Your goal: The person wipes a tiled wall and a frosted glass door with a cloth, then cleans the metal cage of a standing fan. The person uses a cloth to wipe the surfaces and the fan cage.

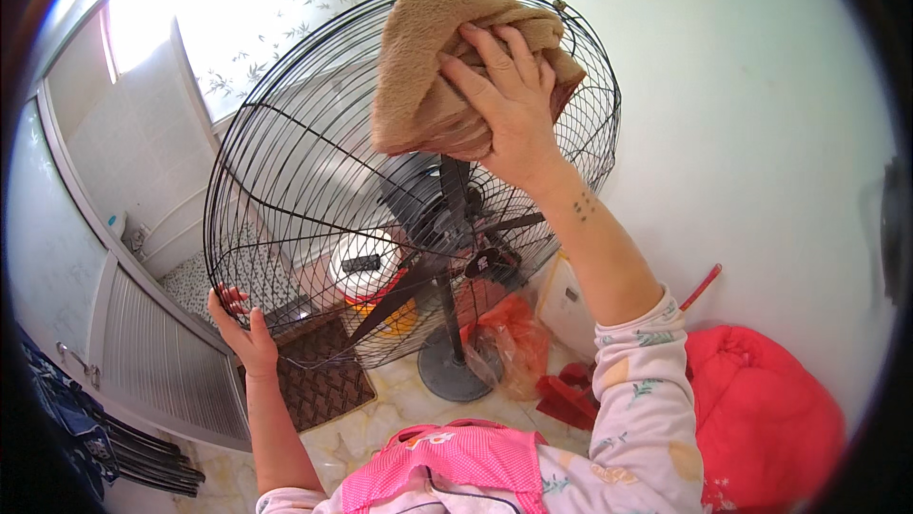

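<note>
A large black pedestal fan stands in front of me, its wire guard facing me and its dark blades showing behind the wires. My right hand presses a folded brown cloth against the upper part of the guard, fingers bent over the fabric. Low on the left, my left hand grips the rim of the guard, with fingertips behind the wires and the thumb raised. The cloth hides part of the upper guard. Below, the fan's pole runs down to a round dark base.
Behind the fan stands a white-lidded bucket with a dark object on its lid. An orange-red plastic bag lies beside the base. A bright red bundle sits at right by the wall. A brown mat lies near the doorway at left.
</note>
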{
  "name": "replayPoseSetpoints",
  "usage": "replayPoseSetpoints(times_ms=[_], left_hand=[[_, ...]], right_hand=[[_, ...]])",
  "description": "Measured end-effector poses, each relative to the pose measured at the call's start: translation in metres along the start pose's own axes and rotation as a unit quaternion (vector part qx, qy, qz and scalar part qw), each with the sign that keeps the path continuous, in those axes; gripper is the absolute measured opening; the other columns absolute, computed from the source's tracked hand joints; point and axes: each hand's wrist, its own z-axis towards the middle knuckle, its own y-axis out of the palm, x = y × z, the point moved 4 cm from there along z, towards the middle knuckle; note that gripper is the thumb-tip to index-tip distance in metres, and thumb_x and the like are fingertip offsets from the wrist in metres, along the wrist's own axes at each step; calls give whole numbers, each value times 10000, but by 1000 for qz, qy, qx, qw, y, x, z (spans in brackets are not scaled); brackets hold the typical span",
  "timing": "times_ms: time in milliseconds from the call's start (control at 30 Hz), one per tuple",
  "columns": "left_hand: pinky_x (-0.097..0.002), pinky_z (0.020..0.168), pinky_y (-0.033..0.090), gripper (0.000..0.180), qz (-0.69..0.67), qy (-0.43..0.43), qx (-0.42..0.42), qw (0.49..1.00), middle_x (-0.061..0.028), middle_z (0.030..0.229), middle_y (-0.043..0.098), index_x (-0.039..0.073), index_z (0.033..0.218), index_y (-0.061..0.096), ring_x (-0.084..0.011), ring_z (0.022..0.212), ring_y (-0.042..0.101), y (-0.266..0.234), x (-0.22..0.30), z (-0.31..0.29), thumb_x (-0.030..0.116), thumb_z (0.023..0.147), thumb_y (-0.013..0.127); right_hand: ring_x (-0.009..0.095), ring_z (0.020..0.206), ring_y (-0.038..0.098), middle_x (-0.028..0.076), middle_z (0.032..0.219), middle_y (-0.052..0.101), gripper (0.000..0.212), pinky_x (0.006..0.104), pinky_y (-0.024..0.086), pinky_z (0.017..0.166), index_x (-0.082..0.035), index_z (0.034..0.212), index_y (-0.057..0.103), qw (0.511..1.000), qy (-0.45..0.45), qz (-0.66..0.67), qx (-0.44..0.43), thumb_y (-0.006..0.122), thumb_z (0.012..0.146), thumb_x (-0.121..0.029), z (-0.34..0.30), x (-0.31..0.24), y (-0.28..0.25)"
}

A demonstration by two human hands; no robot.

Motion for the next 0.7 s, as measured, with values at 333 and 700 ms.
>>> replayPoseSetpoints(times_ms=[333, 700], left_hand=[[-366, 917, 376, 644, 9, 19, 10, 1000, -115, 1233, 464, -14, 1420, 282, -208, 1050, 479, 1, -2, -1, 300, 935, 567], [-378, 916, 384, 669, 36, 18, 13, 999, -122, 1212, 475, -18, 1416, 285, -217, 1044, 481, 3, 7, -1, 348, 935, 571]], right_hand=[[364, 1217, 434, 270, 1323, 430, 537, 426, 333, 1054, 92, 1316, 380, 883, 424, 36, 198, 550, 822, -32, -185, 166, 14], [256, 1224, 459, 146, 1369, 454, 579, 353, 394, 1004, 45, 1334, 427, 678, 615, 314, 250, 627, 892, -271, -187, 184, 18]])
